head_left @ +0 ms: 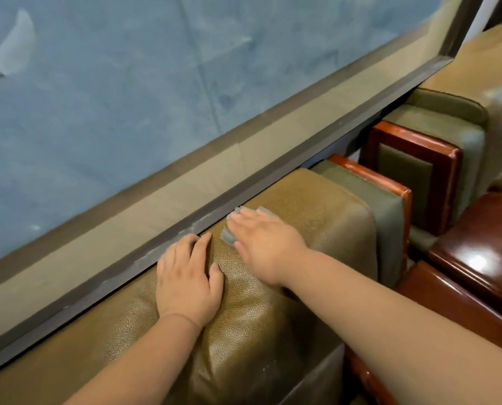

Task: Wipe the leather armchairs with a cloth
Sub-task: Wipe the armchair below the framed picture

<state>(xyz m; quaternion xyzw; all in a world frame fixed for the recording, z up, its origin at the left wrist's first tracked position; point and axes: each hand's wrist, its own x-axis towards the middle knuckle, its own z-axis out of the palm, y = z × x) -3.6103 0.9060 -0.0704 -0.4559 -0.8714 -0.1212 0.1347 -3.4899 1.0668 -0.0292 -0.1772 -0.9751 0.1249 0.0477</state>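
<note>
Evidently the wiping was under way along the top of the near armchair, whose padded backrest ran as a long ridge from lower left to upper right, just beside the dark window frame. Farthest left, the left hand lay flat on the leather with its fingers loosely spread and the fingertips reaching toward the frame; it held nothing and seemed only to steady the person. Just to its right, and a little farther up the ridge, the right hand pressed down with straight fingers on a small grey cloth, which showed only at its edges, under the fingertips and beside the thumb. The cloth therefore sat on the crest of the backrest, between the two hands and beneath the right palm. The unwiped stretch appeared to lie up and to the right, toward the wooden-trimmed corner, so the right hand was the nearer one for carrying the stroke along that axis. Farther right stood a second armchair, with a glossy wooden side table in front of it.
</note>
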